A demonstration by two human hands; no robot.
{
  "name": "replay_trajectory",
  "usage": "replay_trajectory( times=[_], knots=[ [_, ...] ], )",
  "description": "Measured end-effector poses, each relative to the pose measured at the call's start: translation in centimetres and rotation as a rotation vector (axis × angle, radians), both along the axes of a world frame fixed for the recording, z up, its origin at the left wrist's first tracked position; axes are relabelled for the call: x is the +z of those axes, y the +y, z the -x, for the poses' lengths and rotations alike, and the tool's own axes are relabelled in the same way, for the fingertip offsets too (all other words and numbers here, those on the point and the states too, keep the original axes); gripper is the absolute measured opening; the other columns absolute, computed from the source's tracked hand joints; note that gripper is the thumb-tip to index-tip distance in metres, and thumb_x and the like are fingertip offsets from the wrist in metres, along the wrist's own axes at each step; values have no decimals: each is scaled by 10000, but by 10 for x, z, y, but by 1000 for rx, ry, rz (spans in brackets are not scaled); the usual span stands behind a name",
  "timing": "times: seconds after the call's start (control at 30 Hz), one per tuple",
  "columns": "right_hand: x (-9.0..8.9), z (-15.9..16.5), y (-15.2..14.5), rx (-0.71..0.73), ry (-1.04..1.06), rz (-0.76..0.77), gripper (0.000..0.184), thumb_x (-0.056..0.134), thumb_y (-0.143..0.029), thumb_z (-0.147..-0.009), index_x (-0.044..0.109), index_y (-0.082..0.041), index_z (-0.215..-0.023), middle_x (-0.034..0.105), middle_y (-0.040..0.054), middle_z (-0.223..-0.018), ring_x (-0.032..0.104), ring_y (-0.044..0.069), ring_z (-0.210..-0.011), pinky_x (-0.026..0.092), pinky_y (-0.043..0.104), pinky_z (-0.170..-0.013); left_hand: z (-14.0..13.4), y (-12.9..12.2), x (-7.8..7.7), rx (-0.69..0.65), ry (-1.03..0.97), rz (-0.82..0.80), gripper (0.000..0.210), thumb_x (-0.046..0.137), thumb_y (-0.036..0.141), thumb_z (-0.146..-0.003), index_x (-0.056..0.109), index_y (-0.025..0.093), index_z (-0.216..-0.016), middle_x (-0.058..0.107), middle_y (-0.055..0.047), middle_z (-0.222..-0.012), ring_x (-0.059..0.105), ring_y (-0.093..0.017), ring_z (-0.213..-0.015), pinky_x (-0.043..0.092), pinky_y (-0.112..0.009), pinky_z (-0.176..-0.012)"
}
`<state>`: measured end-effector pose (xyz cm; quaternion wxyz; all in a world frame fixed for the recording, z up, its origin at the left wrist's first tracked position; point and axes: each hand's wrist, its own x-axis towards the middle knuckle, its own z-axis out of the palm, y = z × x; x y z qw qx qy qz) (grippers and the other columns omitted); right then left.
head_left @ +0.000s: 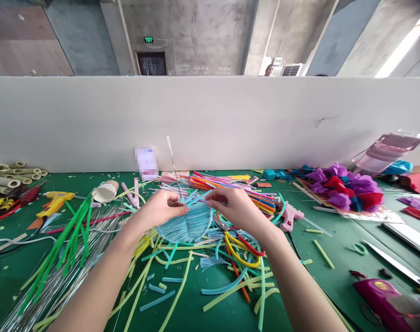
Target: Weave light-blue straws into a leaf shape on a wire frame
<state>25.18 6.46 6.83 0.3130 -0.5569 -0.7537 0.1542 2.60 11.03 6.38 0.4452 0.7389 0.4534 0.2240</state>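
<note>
A rounded, ribbed pale-blue piece that looks made of pipe cleaners [187,226] is held up over the table's middle. My left hand [163,207] pinches its upper edge, close to where a bundle of thin wires [173,161] sticks up. The fingers of my right hand [228,205] are closed on the end of a light-blue pipe cleaner [198,198] that crosses the top of the piece. Its far end meets the left fingertips. Below the hands lie yellow-handled pliers [242,253] and cut blue pipe cleaner bits [157,302].
Several colored pipe cleaners [261,198] are heaped behind the hands. To the left are green stems [71,235], loose wires [57,286] and a yellow glue gun [56,203]. On the right are a pink glue gun [291,216], scissors [396,265] and purple-red petals [348,186]. A white partition [210,120] stands behind.
</note>
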Motion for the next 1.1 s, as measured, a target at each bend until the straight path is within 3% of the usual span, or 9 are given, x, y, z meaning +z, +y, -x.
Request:
replay_trajectory(
  times=[0.4, 0.7, 0.87, 1.1],
  knots=[
    [8, 9, -9, -12, -25, -40, 153, 580, -142, -838, 726, -185, -857, 741, 33, -799, 665, 173, -715, 457, 271, -657, -3, -2, -5, -4, 71, -114, 158, 631, 336, -736, 615, 180, -731, 583, 24, -665, 491, -146, -581, 323, -245, -526],
    [9, 8, -11, 17, -89, -70, 157, 582, -147, -852, 734, -178, -873, 736, 45, -826, 656, 175, -734, 442, 269, -675, -3, 0, -4, -40, 50, -125, 163, 647, 334, -746, 642, 171, -735, 644, 0, -719, 565, -175, -667, 390, -263, -608],
    [3, 13, -6, -84, -148, -144, 145, 575, -121, -851, 711, -172, -851, 712, 52, -841, 638, 172, -732, 428, 266, -674, -6, -1, -7, -21, 36, -146, 249, 672, 410, -748, 702, 176, -825, 694, -19, -785, 610, -208, -742, 412, -273, -641],
    [-17, 33, -1, -235, -166, -171, 188, 525, -145, -878, 710, -175, -864, 711, 77, -902, 653, 194, -736, 439, 280, -670, -20, -18, 3, 141, 237, -354, 209, 617, 357, -769, 700, 176, -705, 595, 28, -587, 494, -150, -562, 318, -256, -542]
  ],
)
